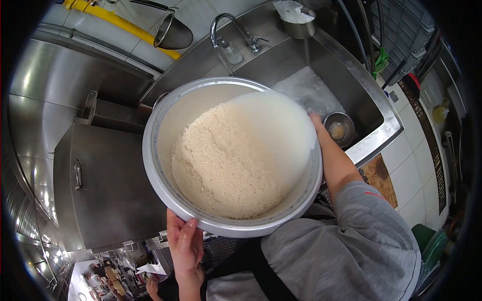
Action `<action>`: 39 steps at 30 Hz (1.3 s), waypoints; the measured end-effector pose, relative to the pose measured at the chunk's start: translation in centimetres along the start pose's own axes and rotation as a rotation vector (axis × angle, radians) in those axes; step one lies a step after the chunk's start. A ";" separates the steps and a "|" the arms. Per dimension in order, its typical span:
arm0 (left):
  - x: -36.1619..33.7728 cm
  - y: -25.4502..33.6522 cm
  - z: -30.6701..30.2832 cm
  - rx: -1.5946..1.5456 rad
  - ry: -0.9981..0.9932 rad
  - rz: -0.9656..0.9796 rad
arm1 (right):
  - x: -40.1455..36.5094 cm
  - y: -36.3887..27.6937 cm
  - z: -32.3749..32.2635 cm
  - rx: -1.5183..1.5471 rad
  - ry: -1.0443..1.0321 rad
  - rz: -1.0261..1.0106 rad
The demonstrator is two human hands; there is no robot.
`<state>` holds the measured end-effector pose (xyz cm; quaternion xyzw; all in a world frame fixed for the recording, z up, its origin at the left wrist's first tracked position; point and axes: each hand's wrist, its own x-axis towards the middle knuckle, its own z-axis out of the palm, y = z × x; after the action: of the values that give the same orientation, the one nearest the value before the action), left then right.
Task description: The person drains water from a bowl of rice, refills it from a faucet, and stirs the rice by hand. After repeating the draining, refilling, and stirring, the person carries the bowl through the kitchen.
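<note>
A large round silver-rimmed pot fills the middle of the view, tilted toward the sink. Wet white rice is heaped along its left and lower part, while cloudy water has gathered at the upper right. My left hand is closed on the rim at the lower left, thumb on the outer edge and fingers underneath. On the opposite side my right hand grips the rim; most of its fingers are hidden by the pot.
Beyond the pot is a steel sink holding a clear plastic bag and a small metal bowl. A curved faucet stands behind. A strainer hangs on the wall. Another metal pot sits at the sink's far corner.
</note>
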<state>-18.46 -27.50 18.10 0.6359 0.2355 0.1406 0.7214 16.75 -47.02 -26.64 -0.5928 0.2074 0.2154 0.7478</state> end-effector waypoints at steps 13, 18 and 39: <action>-0.2 0.3 0.4 0.094 -0.050 -0.025 | 0.6 2.3 -0.4 0.178 -0.119 0.095; -0.1 0.7 1.1 0.094 -0.087 -0.022 | 0.5 3.2 -0.3 0.244 -0.184 0.135; 0.1 0.9 2.5 0.142 -0.141 -0.013 | 1.3 4.4 0.3 0.288 -0.300 0.176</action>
<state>-17.00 -29.47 19.13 0.6923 0.1975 0.0739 0.6901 15.30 -45.68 -30.80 -0.4206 0.1734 0.3337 0.8256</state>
